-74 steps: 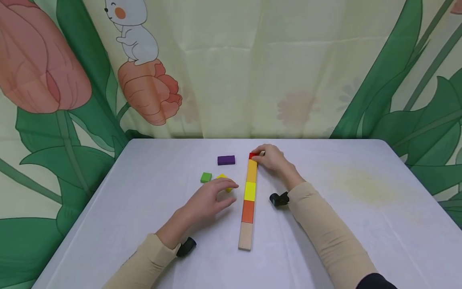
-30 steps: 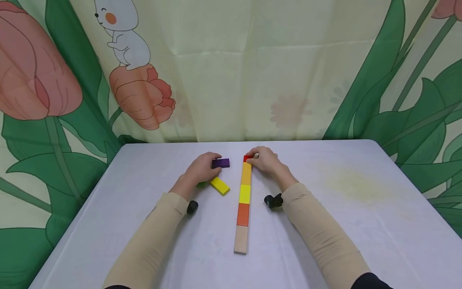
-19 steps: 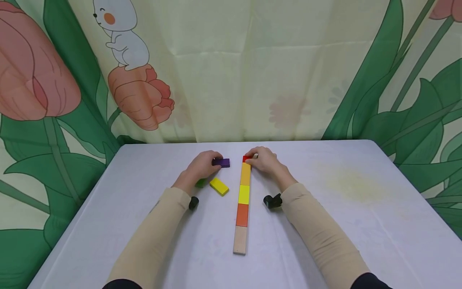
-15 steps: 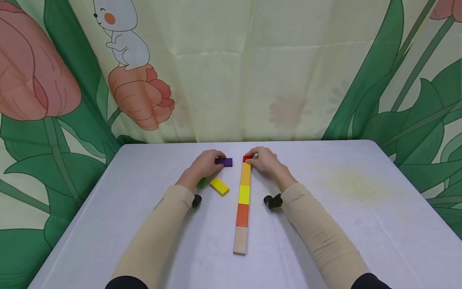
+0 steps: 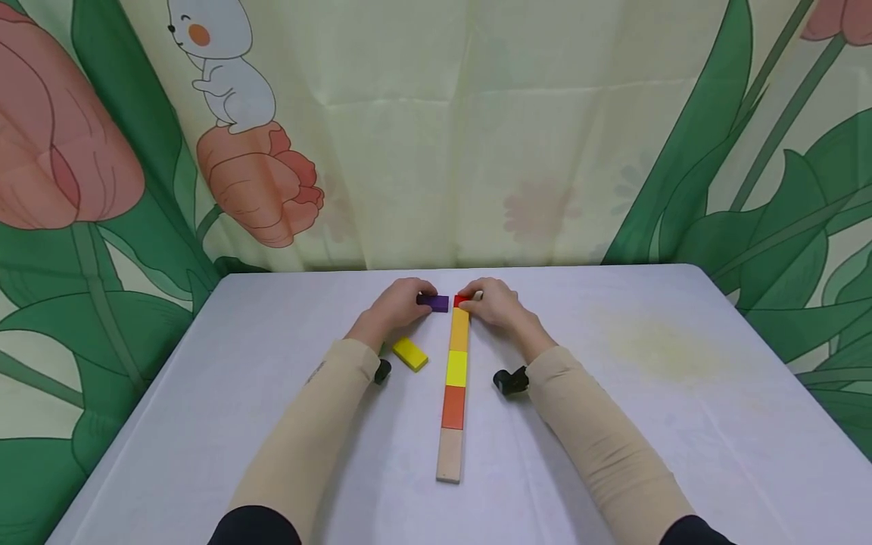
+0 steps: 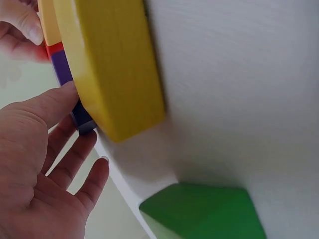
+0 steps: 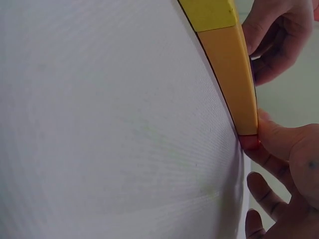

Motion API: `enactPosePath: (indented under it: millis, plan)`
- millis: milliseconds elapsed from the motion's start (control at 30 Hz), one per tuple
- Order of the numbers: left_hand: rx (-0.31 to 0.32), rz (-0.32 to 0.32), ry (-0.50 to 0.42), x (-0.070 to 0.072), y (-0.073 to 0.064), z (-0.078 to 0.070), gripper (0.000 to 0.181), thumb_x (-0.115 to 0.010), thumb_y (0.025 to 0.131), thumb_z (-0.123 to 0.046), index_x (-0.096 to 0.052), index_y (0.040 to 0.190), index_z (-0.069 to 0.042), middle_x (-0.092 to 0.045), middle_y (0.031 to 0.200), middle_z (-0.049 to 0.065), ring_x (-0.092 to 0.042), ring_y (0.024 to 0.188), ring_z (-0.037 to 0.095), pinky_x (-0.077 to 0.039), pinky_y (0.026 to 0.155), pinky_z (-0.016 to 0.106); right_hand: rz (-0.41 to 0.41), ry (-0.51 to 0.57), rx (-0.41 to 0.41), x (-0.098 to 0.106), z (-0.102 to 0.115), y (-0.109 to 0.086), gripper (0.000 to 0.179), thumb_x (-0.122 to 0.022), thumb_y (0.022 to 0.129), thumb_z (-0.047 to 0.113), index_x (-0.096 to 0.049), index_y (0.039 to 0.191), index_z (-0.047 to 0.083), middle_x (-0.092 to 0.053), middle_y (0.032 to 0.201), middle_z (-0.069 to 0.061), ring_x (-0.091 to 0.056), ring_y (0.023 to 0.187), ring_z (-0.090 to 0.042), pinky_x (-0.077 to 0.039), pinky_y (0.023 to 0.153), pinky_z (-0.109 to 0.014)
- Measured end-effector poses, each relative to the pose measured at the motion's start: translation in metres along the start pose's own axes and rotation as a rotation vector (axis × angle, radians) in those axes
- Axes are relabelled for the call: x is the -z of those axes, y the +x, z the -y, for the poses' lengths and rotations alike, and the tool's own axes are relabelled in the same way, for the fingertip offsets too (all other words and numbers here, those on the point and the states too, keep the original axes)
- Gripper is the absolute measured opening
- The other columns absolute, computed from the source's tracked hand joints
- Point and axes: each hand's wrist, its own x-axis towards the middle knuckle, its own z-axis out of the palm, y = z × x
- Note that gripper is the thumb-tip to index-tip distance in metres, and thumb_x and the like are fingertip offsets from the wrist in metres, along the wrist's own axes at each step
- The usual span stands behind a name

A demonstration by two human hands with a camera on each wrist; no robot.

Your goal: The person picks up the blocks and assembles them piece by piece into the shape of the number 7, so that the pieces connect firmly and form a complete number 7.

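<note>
My left hand [image 5: 400, 303] pinches a purple block [image 5: 440, 303] between thumb and fingers, its right end close beside the row's far end. My right hand [image 5: 500, 309] has thumb and fingertip on a small red block [image 5: 459, 301], the farthest piece of the row. Toward me from it, end to end, lie a light orange block [image 5: 459, 329], a yellow block [image 5: 456, 369], a red-orange block [image 5: 453, 407] and a plain wooden block [image 5: 450, 454]. In the left wrist view the purple block [image 6: 61, 67] lines up with the red one, partly hidden by my thumb.
A loose yellow block [image 5: 410, 354] lies left of the row. A green block [image 6: 209, 211] sits near my left wrist, almost wholly hidden in the head view. The white-covered table [image 5: 599, 469] ends at a patterned curtain [image 5: 409, 151].
My left hand has reached out to the purple block, taken hold of it and moved it right, up near the red block. My right hand has stayed at the red block.
</note>
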Motion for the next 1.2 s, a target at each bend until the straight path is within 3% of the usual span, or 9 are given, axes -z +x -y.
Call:
enactPosePath:
  millis: [433,1200]
  plan:
    - [-0.031,0.008,0.013,0.0,0.011,-0.007,0.035,-0.07,0.096,-0.013,-0.068,0.131,-0.009,-0.065,0.128,0.008,-0.056,0.114,0.023,-0.043,0.108,0.036,-0.007,-0.017,0.025,0.001,-0.004,0.001,0.028,-0.069,0.098,0.025,-0.073,0.123,0.014,-0.066,0.122,-0.004,-0.053,0.112,-0.028,-0.03,0.104,-0.059]
    - [-0.013,-0.001,0.01,-0.001,0.009,-0.006,0.035,-0.071,0.096,-0.014,-0.068,0.13,-0.01,-0.066,0.126,0.007,-0.056,0.113,0.023,-0.043,0.107,0.037,0.002,0.003,0.019,0.0,-0.002,0.001,0.029,-0.069,0.098,0.024,-0.073,0.124,0.014,-0.063,0.125,-0.008,-0.051,0.115,-0.03,-0.028,0.106,-0.062]
